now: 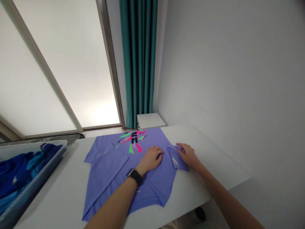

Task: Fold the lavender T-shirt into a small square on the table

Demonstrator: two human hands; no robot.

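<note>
A purple T-shirt point(108, 178) lies spread on the white table, its left part folded inward in a diagonal layer. A pink, green and black print shows near its far edge. My left hand point(152, 159), with a black watch point(134, 176) on the wrist, rests on the middle of the shirt, fingers stretched and pressing the cloth. At the shirt's right side, my right hand point(188, 154) is closed on the sleeve point(179, 163), which bears a small white mark. Some of the right fingertips are hidden by the hand and cloth.
To the left stands a plastic bin point(54, 162) holding blue clothes point(16, 171). The white table point(64, 184) reaches a wall point(226, 79) on the right. Beyond its far edge are a small white cabinet point(150, 120), a green curtain point(138, 63) and frosted sliding doors point(64, 57).
</note>
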